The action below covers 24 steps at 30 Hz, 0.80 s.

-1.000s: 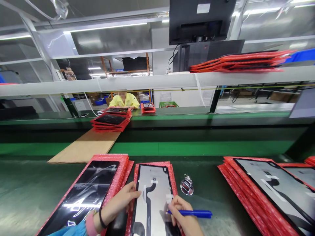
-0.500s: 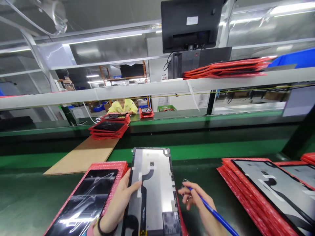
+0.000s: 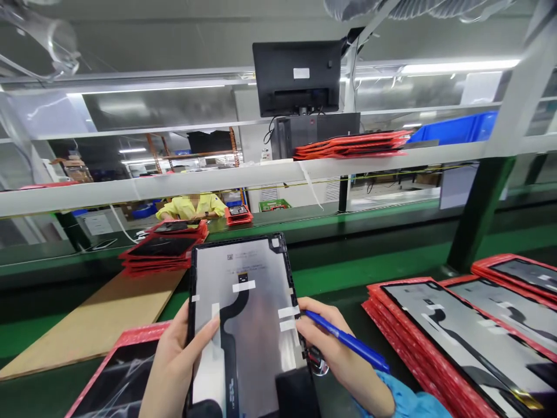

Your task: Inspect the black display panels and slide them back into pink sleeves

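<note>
Display panel (image 3: 256, 325), back side up & tilted to face the viewer, sits between both hands, clear of the desk (image 3: 35, 395) as far as visible; its bottom edge is out of frame. L hand (image 3: 174, 354) grips its L edge: thumb flat on the back, on/next to a vert. white tape strip beside the black flex cable (image 3: 230, 348), other fingers round the edge & mostly hidden. R hand (image 3: 331, 337) is at the R edge, approx. mid-height, fingertips & thumb by two white tape strips (image 3: 288, 319); also holds a blue pen (image 3: 348, 339) between thumb & index, pointing at the panel. Small shiny metal piece (image 3: 319, 364) just below R hand, partly hidden.

L of panel: dark glossy panel (image 3: 126, 371) on red bubble wrap. R: stack of red bubble-wrap sleeves (image 3: 400, 342) w/ another panel (image 3: 461, 337) on top, back up; more of same beyond it.

Further: wooden board (image 3: 100, 319), then red sleeve stack (image 3: 161, 255) at its far end. Co-worker in yellow (image 3: 191, 204) behind that. Shelf (image 3: 209, 177) above carries red sleeves (image 3: 348, 145), blue bin (image 3: 456, 129), black PC monitor (image 3: 298, 81) seen from behind.
</note>
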Each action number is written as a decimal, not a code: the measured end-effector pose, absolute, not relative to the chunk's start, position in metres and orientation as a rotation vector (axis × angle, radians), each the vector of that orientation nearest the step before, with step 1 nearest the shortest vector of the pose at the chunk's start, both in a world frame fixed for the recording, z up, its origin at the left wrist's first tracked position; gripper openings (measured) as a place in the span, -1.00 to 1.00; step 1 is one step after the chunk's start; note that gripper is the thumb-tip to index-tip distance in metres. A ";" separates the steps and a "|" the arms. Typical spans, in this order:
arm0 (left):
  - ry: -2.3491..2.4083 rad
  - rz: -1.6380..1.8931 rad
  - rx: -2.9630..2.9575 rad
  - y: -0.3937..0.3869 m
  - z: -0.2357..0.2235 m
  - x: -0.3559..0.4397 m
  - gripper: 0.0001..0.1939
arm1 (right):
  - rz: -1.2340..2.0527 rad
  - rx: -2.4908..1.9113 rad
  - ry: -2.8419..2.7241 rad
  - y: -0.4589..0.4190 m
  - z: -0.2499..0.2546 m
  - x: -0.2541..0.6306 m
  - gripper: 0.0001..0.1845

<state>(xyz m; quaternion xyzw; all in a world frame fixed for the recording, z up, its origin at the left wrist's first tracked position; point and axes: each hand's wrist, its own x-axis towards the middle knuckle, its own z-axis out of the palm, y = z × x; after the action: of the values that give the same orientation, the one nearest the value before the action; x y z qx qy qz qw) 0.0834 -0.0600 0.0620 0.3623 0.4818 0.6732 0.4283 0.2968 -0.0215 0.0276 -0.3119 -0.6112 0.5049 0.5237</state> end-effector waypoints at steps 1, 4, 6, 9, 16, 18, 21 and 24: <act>1.211 1.697 0.916 -0.061 0.062 0.084 -0.29 | 1.173 -0.754 -1.494 -0.019 0.031 0.294 -0.88; 1.276 1.742 0.951 -0.062 0.062 0.085 -0.31 | 1.084 -0.776 -1.529 -0.011 0.036 0.282 -0.93; 1.294 1.760 0.967 -0.061 0.061 0.084 -0.32 | 1.060 -0.784 -1.506 -0.007 0.037 0.275 -0.91; 1.235 1.750 0.925 -0.054 0.061 0.078 -0.31 | 1.109 -0.775 -1.453 -0.005 0.040 0.270 -0.84; 1.167 1.753 0.904 -0.031 0.055 0.062 -0.26 | 1.160 -0.844 -1.336 -0.003 0.034 0.278 -0.77; 1.165 1.746 0.906 -0.031 0.055 0.063 -0.27 | 1.096 -0.836 -1.441 -0.002 0.032 0.279 -0.81; 1.177 1.711 0.895 -0.037 0.058 0.067 -0.28 | 1.065 -0.807 -1.527 0.000 0.032 0.278 -0.78; 1.234 1.698 0.911 -0.044 0.058 0.070 -0.30 | 1.016 -0.882 -1.424 -0.001 0.031 0.275 -0.79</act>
<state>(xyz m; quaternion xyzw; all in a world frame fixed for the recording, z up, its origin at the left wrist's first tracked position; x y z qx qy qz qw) 0.0700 -0.0445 0.0585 0.3623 0.4909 0.6756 0.4139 0.2749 -0.0010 0.0305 -0.3739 -0.6034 0.4307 0.5573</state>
